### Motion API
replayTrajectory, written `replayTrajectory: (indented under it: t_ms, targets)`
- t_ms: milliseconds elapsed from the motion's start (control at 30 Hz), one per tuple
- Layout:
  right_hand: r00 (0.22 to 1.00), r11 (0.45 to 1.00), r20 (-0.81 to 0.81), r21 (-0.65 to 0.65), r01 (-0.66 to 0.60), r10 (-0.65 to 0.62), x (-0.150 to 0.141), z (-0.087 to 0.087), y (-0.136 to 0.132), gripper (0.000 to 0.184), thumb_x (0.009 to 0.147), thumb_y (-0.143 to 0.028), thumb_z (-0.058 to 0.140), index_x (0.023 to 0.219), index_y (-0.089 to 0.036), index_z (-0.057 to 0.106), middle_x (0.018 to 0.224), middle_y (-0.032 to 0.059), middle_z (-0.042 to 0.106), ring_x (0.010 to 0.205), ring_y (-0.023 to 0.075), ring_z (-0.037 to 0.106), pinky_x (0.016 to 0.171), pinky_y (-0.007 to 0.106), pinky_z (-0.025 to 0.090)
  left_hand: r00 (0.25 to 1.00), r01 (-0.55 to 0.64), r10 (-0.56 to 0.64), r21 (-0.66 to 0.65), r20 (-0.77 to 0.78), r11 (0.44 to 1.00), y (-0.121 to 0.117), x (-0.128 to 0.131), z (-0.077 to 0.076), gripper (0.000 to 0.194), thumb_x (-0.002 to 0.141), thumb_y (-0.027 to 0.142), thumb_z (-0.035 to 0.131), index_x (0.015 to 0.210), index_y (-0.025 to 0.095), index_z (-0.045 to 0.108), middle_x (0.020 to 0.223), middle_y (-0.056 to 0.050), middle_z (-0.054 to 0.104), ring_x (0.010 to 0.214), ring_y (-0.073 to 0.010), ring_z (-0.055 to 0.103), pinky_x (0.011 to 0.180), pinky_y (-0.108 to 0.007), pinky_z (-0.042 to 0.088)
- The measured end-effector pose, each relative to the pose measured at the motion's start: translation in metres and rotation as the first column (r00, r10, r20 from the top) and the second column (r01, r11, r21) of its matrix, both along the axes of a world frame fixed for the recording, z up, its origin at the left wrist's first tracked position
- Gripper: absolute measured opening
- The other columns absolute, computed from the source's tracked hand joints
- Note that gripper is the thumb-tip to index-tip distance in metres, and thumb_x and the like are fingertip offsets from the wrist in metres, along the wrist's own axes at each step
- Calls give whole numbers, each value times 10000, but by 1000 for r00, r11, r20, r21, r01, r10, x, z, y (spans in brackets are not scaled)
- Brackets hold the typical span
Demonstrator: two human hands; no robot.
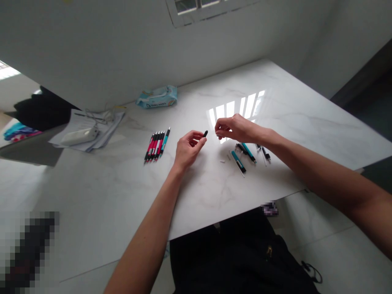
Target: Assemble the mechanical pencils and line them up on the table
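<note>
- Marbled table (122, 188); blue packet (157, 100) above centre-left, lettering blurred.
- Left hand (190, 149), mid-frame, pinches a black pen part (205, 133), long axis slanting toward upper right.
- Right hand (229, 127), right of it, pinches a small pale piece (217, 135), unclear.

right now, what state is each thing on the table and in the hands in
Left hand: pinching a tilted black pen part
Right hand: pinching a small piece, too small to identify
Row of pens: side by side, whole-looking
Teal pen barrel: lying apart from the row
Wipes pack: lying down, flap unclear
Papers: loosely stacked, under a white device
</note>
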State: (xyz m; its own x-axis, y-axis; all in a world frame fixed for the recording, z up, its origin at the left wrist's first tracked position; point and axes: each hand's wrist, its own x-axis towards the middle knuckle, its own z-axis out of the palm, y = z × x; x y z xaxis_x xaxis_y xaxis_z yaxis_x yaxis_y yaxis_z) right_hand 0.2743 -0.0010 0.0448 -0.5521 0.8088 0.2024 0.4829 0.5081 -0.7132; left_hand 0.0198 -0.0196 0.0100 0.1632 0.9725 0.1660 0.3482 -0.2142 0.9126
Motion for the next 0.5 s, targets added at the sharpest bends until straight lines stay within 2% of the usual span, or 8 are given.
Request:
replayTrajectory:
  t_ms: [200,333,500]
  targets:
    - [994,999,-103,29,35,-32,6,-14,10,193,928,-326,720,1027,-172,782,955,83,827,869,216,760,843,376,597,996,47,-45,30,-76,998,-5,3,2,352,882,406,764,1191,250,827,865,-21,735,625,-124,542,574,-256,423]
    - [990,998,-129,32,62,-57,6,-17,13,244,927,-331,714,1081,-170,812,958,84,823,882,216,754,884,407,612,994,60,-57,29,-89,998,-7,4,3,341,892,383,731,1191,249,824,845,-7,721,615,-120,541,577,-256,427]
    - [977,997,-200,4,71,-68,1,-15,11,223,909,-346,732,1017,-174,822,968,85,824,892,215,748,897,423,623,991,98,-96,18,-95,995,-7,3,0,325,893,391,737,1179,261,817,848,-9,735,611,-125,579,571,-255,445]
